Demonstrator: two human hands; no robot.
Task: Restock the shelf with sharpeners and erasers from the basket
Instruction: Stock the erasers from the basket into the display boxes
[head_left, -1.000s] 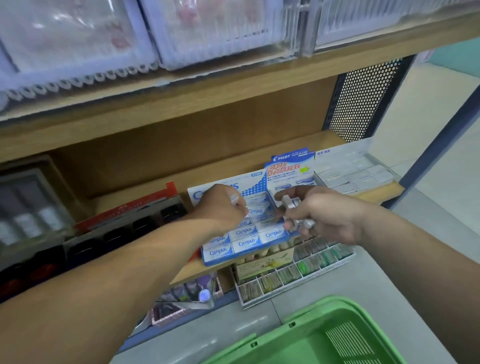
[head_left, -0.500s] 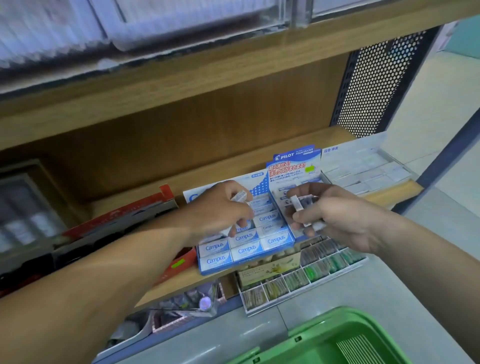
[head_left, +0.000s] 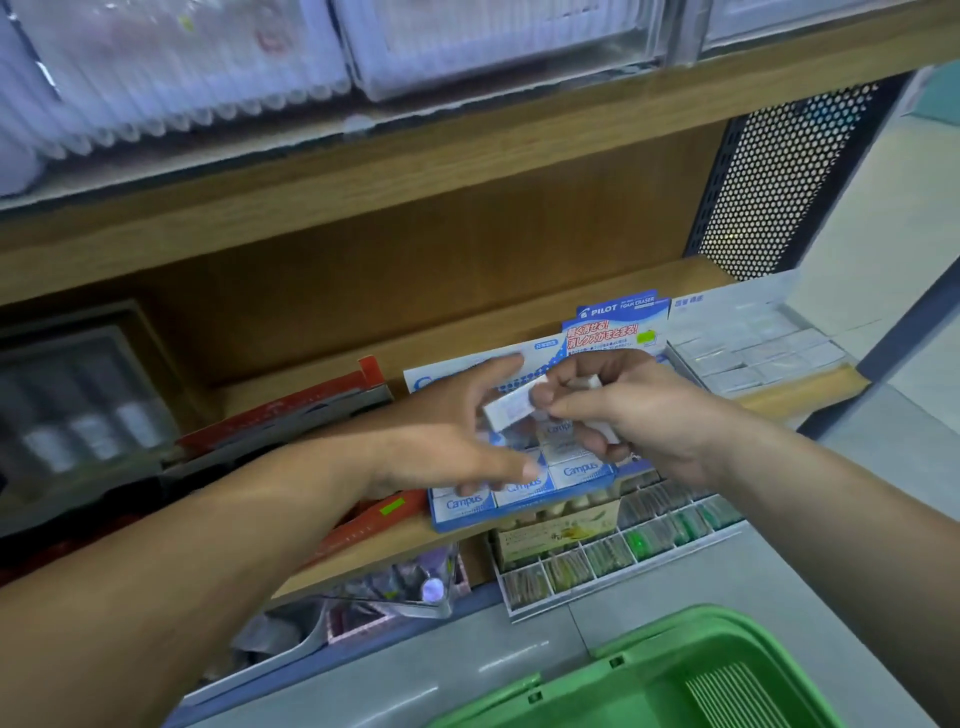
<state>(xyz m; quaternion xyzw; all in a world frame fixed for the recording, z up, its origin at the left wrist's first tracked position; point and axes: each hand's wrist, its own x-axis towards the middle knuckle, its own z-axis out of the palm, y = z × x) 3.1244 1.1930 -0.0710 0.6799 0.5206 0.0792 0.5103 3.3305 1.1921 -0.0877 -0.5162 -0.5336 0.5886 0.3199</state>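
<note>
A white eraser (head_left: 506, 410) with a blue-printed sleeve sits between my two hands, above the blue Campus eraser display box (head_left: 467, 503) on the wooden shelf (head_left: 805, 387). My right hand (head_left: 639, 415) pinches its right end with thumb and forefinger and grips more white erasers (head_left: 592, 383) in its curled fingers. My left hand (head_left: 441, 431) is spread with straight fingers around the eraser's left end; whether it touches the eraser is unclear. The green basket (head_left: 649, 675) is at the bottom right; its contents are out of view.
A Pilot foam eraser box (head_left: 613, 322) stands behind the Campus box, with a tray of white erasers (head_left: 753, 353) to its right. Red-edged boxes (head_left: 291, 410) lie to the left. A lower tray of small green and brown items (head_left: 623, 545) juts out below the shelf.
My left hand has lifted off the Campus box and spread its fingers. My right hand has brought one eraser across to it.
</note>
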